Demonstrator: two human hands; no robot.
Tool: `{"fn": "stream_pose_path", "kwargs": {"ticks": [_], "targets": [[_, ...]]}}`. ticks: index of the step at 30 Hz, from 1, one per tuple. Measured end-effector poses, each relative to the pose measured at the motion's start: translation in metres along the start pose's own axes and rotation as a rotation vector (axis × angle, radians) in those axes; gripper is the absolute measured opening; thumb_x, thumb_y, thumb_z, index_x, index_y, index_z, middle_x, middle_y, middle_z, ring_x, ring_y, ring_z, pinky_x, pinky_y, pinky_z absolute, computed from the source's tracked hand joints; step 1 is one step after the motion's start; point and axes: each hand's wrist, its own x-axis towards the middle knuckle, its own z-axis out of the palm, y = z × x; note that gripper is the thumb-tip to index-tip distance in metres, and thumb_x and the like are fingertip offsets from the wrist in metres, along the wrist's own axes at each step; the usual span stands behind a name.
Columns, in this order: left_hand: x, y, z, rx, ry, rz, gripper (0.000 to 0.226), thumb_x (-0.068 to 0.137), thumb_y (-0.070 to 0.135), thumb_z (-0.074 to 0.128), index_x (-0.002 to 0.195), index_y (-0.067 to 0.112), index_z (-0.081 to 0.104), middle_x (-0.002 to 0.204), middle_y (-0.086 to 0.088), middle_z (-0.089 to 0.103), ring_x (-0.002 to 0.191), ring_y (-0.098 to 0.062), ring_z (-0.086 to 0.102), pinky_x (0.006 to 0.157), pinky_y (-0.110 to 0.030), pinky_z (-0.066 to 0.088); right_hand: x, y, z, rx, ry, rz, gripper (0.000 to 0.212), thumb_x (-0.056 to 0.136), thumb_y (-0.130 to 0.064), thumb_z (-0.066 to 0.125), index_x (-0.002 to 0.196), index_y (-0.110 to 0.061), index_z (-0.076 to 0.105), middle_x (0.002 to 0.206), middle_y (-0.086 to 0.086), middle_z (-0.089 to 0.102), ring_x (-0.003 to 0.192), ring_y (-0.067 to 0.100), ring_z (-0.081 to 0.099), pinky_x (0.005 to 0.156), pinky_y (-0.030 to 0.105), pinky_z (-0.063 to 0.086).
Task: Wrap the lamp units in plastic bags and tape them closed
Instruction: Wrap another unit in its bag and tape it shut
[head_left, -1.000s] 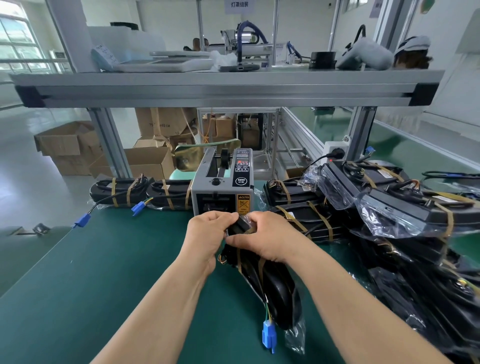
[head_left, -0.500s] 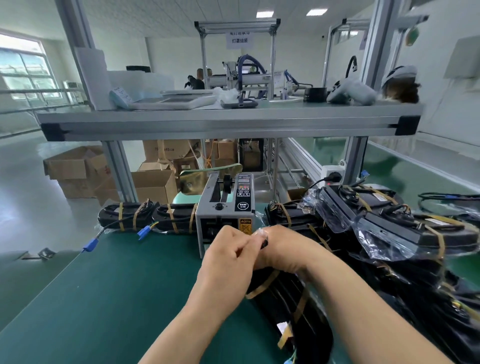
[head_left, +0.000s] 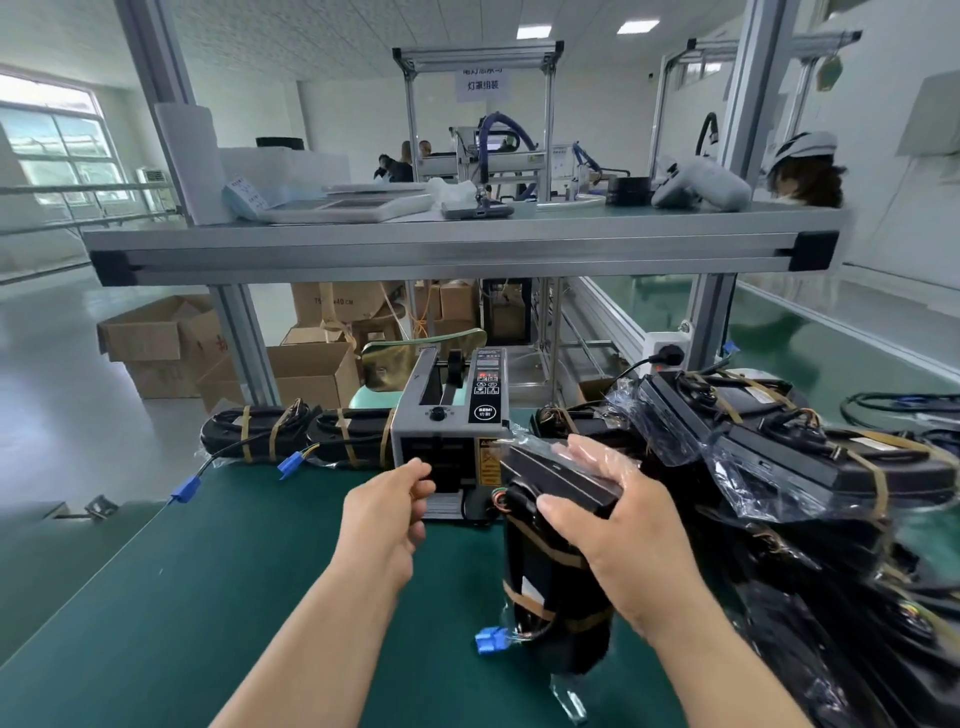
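The right hand (head_left: 618, 540) closes its grip round the top of the lamp unit (head_left: 545, 577), held tilted over the bench (head_left: 208, 597), likely pinning the plastic bag (head_left: 535, 447) folded, while the left hand (head_left: 387, 512) curls at the tape dispenser (head_left: 447, 415) mouth, whether pinching tape I cannot tell.

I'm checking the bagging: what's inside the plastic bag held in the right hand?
A black lamp unit banded with brown tape, coloured wires at its top and a blue connector low down. The right hand covers its middle.

Forearms, left hand (head_left: 387, 512) and right hand (head_left: 618, 545) are bare.
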Motion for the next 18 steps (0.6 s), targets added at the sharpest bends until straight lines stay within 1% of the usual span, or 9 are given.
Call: {"fn": "stream_pose_path", "kwargs": {"ticks": [3, 4, 6, 8, 10, 13, 17, 18], "targets": [[0.015, -0.006, 0.005, -0.025, 0.006, -0.099, 0.016, 0.094, 0.023, 0.065, 0.079, 0.016, 0.067, 0.064, 0.006, 0.059, 0.051, -0.006, 0.043, 0.035, -0.016, 0.032, -0.013, 0.008, 0.006, 0.032, 0.059, -0.009, 0.065, 0.081, -0.019, 0.081, 0.140, -0.026, 0.056, 0.120, -0.021, 0.067, 0.108, -0.009, 0.062, 0.100, 0.020, 0.049], [0.019, -0.006, 0.007, -0.032, 0.003, -0.128, 0.018, 0.095, 0.023, 0.063, 0.078, 0.017, 0.065, 0.062, 0.007, 0.056, 0.050, -0.005, 0.042, 0.035, -0.015, 0.031, -0.016, 0.010, 0.006, 0.044, 0.065, -0.006, 0.066, 0.081, -0.019, 0.081, 0.141, -0.026, 0.055, 0.123, -0.020, 0.067, 0.111, -0.008, 0.062, 0.103, 0.022, 0.048], [0.025, -0.004, 0.011, -0.056, -0.024, -0.184, 0.021, 0.098, 0.023, 0.059, 0.077, 0.019, 0.059, 0.056, 0.009, 0.051, 0.044, -0.003, 0.039, 0.035, -0.013, 0.027, -0.019, 0.011, 0.006, 0.063, 0.070, 0.011, 0.065, 0.081, -0.018, 0.080, 0.141, -0.027, 0.055, 0.125, -0.019, 0.067, 0.115, -0.003, 0.062, 0.107, 0.029, 0.047], [0.028, -0.001, 0.015, -0.074, -0.053, -0.233, 0.028, 0.099, 0.026, 0.057, 0.072, 0.020, 0.054, 0.047, 0.011, 0.047, 0.034, -0.001, 0.037, 0.035, -0.011, 0.024, -0.019, 0.010, 0.004, 0.069, 0.070, 0.023, 0.064, 0.082, -0.017, 0.080, 0.140, -0.027, 0.055, 0.125, -0.017, 0.068, 0.117, 0.000, 0.062, 0.109, 0.033, 0.047], [0.032, 0.000, 0.018, -0.077, -0.061, -0.272, 0.032, 0.099, 0.029, 0.058, 0.068, 0.019, 0.053, 0.041, 0.011, 0.046, 0.030, 0.000, 0.037, 0.034, -0.011, 0.023, -0.019, 0.009, 0.003, 0.073, 0.061, 0.024, 0.063, 0.082, -0.016, 0.080, 0.139, -0.027, 0.057, 0.124, -0.016, 0.068, 0.116, 0.001, 0.063, 0.109, 0.033, 0.047], [0.036, 0.000, 0.021, -0.108, -0.066, -0.304, 0.031, 0.097, 0.032, 0.061, 0.069, 0.019, 0.055, 0.040, 0.012, 0.046, 0.028, 0.001, 0.040, 0.034, -0.011, 0.022, -0.019, 0.009, 0.002, 0.091, 0.042, 0.022, 0.061, 0.082, -0.014, 0.080, 0.137, -0.027, 0.058, 0.119, -0.017, 0.070, 0.111, -0.001, 0.065, 0.104, 0.029, 0.050], [0.040, 0.000, 0.027, -0.127, -0.039, -0.316, 0.027, 0.095, 0.030, 0.065, 0.072, 0.020, 0.056, 0.041, 0.013, 0.046, 0.030, 0.002, 0.043, 0.043, -0.015, 0.022, -0.017, 0.010, 0.003, 0.111, 0.029, 0.018, 0.059, 0.080, -0.014, 0.080, 0.134, -0.028, 0.060, 0.116, -0.016, 0.072, 0.108, 0.000, 0.067, 0.103, 0.032, 0.051], [0.042, 0.000, 0.029, -0.131, -0.022, -0.314, 0.025, 0.094, 0.028, 0.066, 0.073, 0.020, 0.056, 0.042, 0.012, 0.048, 0.030, 0.002, 0.043, 0.042, -0.015, 0.022, -0.017, 0.011, 0.003, 0.115, 0.022, 0.015, 0.059, 0.081, -0.014, 0.081, 0.134, -0.028, 0.060, 0.116, -0.016, 0.072, 0.109, 0.001, 0.067, 0.104, 0.033, 0.051]]}}
